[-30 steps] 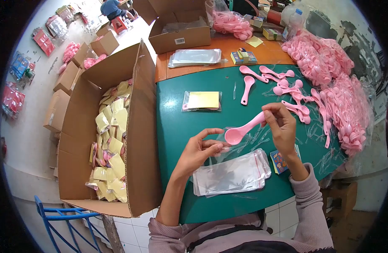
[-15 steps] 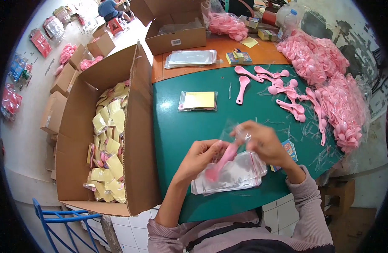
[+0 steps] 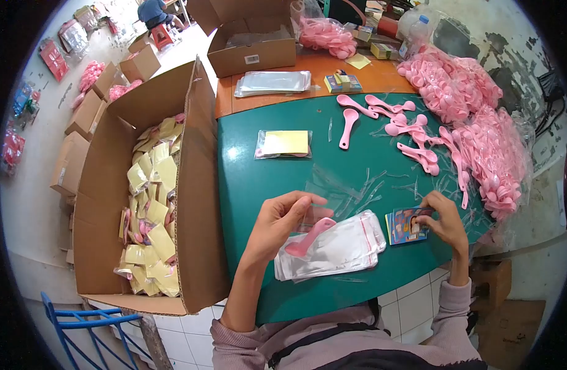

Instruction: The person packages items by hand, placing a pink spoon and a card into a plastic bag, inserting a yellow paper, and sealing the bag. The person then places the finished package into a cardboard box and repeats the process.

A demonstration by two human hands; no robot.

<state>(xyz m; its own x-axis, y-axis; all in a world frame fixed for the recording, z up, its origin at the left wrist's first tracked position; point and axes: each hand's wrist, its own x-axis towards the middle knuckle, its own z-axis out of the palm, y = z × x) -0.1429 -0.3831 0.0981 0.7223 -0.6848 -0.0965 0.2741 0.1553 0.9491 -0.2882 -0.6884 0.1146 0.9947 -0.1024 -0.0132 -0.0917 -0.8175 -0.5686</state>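
Observation:
My left hand is closed on a clear plastic bag, pinched between thumb and fingers. A pink measuring spoon shows below those fingers, apparently inside the bag, above a pile of flat clear bags. To the right, my right hand has its thumb and fingers on the edge of a small stack of printed cards. Farther up the table lies a packed clear bag with a yellow card. Loose pink spoons are scattered at the upper right.
A large cardboard box full of packed bags stands at left. Big plastic sacks of pink spoons line the right side. Plastic strips litter the green table. A seated person is far back.
My right hand has left the bag and spoon and moved right and down to the printed cards. My left hand has kept hold of the bag with the spoon.

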